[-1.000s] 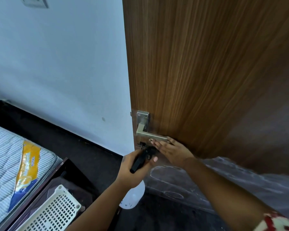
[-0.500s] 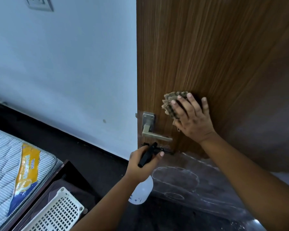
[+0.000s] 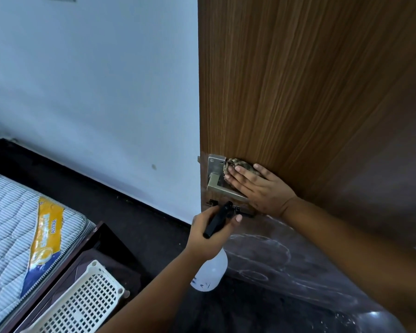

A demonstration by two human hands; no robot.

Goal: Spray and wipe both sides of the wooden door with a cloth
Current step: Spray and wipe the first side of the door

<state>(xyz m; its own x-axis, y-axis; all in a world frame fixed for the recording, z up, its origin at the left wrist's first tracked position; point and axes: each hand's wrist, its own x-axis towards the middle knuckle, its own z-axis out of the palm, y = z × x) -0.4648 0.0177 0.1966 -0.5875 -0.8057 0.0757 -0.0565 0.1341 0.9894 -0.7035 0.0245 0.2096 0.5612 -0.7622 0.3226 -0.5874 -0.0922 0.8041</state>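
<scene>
The right hand (image 3: pixel 262 188), fingers straight, presses the cloth (image 3: pixel 238 164) flat on the wooden door (image 3: pixel 298 92) beside the handle (image 3: pixel 216 181), the left hand (image 3: pixel 211 234) below grips the spray bottle (image 3: pixel 209 272); wiping seems midway, the far side apparently untouched.

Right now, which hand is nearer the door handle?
Right. The right hand presses the cloth against the door, fingers overlapping the door handle. The left hand grips the spray bottle just below it.

Mattress (image 3: pixel 12 227) beside white basket (image 3: pixel 82 306), white wall (image 3: pixel 94 80).
</scene>
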